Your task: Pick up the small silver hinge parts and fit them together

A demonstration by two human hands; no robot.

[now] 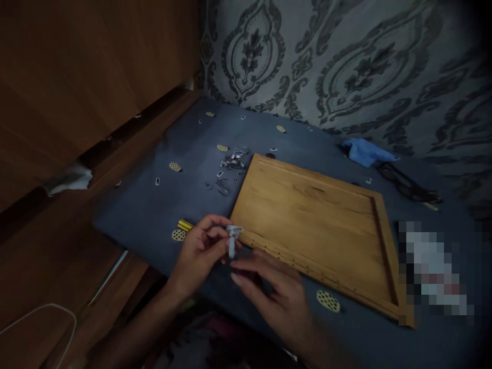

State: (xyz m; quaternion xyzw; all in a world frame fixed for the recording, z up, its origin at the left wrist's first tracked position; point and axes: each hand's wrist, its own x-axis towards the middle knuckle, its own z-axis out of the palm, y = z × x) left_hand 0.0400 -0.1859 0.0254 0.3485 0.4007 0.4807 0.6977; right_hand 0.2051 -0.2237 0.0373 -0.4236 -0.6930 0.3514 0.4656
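My left hand (200, 251) pinches a small silver metal part (233, 239) by its fingertips, just off the near left corner of a wooden tray (307, 225). My right hand (274, 297) hovers right below the part, fingers loosely curled and slightly blurred, with nothing seen in them. A heap of small silver metal parts (232, 161) lies on the blue-grey cloth (154, 205) beyond the tray's left edge. A round perforated yellow disc (179, 234) and a yellow strip (185, 224) lie just left of my left hand.
More perforated discs (328, 301) and tiny parts are scattered over the cloth. A blue rag (365, 151) and dark glasses (407, 184) lie at the back right. Wooden furniture stands on the left, a patterned wall behind. A white cable (57, 312) runs at the lower left.
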